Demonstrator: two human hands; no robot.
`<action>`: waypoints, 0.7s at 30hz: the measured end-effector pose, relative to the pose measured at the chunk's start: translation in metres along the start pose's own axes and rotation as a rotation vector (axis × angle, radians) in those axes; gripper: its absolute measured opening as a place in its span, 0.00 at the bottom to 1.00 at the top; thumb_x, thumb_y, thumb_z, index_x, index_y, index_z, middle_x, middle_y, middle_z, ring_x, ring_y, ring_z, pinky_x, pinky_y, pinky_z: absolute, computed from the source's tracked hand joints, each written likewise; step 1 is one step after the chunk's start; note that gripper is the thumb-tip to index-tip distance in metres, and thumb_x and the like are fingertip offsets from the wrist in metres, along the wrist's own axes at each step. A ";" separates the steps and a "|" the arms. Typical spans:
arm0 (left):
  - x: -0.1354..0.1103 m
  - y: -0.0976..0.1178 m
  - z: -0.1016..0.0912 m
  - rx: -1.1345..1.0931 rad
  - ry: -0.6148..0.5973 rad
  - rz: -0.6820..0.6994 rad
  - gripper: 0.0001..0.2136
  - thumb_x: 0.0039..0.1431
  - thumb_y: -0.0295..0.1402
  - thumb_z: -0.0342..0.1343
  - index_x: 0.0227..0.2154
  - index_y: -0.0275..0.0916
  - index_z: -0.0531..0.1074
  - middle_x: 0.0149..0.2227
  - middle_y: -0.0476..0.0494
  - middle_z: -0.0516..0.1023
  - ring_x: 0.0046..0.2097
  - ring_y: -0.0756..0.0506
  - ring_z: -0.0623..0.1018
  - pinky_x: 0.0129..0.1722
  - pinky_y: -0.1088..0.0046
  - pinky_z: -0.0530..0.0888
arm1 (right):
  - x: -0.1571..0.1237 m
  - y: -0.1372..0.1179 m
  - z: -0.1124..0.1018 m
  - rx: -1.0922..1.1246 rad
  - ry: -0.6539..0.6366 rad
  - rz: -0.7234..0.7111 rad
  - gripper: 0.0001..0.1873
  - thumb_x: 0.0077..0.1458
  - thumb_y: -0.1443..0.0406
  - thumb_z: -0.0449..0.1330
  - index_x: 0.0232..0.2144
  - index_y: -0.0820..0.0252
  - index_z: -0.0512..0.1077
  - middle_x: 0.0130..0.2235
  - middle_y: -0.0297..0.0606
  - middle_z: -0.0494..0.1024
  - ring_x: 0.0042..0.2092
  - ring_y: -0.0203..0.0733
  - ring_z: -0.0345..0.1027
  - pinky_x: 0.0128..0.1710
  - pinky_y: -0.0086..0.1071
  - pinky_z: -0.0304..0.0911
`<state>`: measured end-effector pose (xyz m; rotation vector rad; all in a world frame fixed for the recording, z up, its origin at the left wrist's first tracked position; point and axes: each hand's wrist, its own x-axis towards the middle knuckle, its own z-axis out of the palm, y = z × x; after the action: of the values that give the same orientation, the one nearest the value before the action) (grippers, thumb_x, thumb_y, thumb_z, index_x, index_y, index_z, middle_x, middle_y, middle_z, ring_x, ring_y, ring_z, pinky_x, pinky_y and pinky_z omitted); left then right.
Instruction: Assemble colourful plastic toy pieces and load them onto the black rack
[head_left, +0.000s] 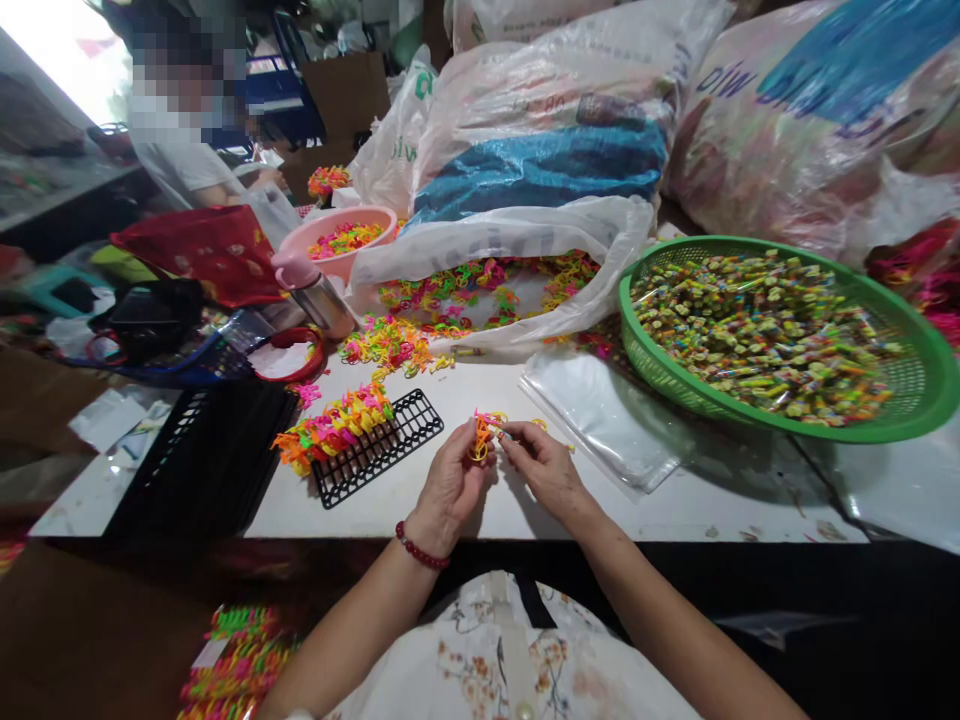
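Observation:
My left hand (459, 482), with a red bead bracelet on its wrist, is closed around a few small orange, pink and yellow plastic pieces (481, 440). Close beside it, my right hand (546, 468) is pinched at the edge of these pieces; what lies between its fingertips is too small to make out. A thin yellow piece shows by its knuckles. Left of my hands lies a black slotted rack (411, 432). Rows of bright plastic pieces (337, 425) in yellow, orange, pink and green fill its left and back part.
Loose plastic pieces (394, 345) spill from an open white sack (517, 235). At right, clear plastic bags (600, 415) lie before a green basket (787, 428) of small wrapped sticks. A flask (322, 300), a pink bowl (375, 222) and black racks (206, 460) stand left. Another person sits beyond.

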<state>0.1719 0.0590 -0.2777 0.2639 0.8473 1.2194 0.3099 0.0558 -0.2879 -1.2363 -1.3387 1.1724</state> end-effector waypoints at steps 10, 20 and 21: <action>-0.001 -0.010 -0.006 0.300 0.020 0.124 0.20 0.47 0.45 0.69 0.30 0.36 0.68 0.26 0.52 0.71 0.26 0.54 0.68 0.26 0.80 0.65 | -0.002 0.000 0.000 0.021 -0.014 0.006 0.13 0.56 0.57 0.61 0.39 0.59 0.77 0.36 0.37 0.79 0.35 0.38 0.70 0.35 0.32 0.67; 0.001 -0.013 -0.011 0.557 0.000 0.217 0.19 0.56 0.51 0.59 0.31 0.40 0.62 0.24 0.56 0.65 0.23 0.54 0.63 0.21 0.80 0.62 | -0.004 -0.005 -0.004 0.025 -0.053 0.013 0.16 0.58 0.54 0.61 0.40 0.59 0.78 0.32 0.35 0.78 0.30 0.36 0.67 0.30 0.30 0.63; 0.000 -0.013 -0.011 0.563 0.005 0.219 0.19 0.56 0.51 0.59 0.31 0.40 0.62 0.24 0.56 0.65 0.23 0.54 0.63 0.21 0.80 0.62 | -0.004 -0.005 -0.004 0.035 -0.068 0.024 0.16 0.58 0.54 0.61 0.40 0.59 0.78 0.32 0.34 0.78 0.29 0.35 0.66 0.29 0.29 0.62</action>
<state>0.1734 0.0521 -0.2927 0.8253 1.1804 1.1599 0.3139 0.0514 -0.2830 -1.1999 -1.3505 1.2596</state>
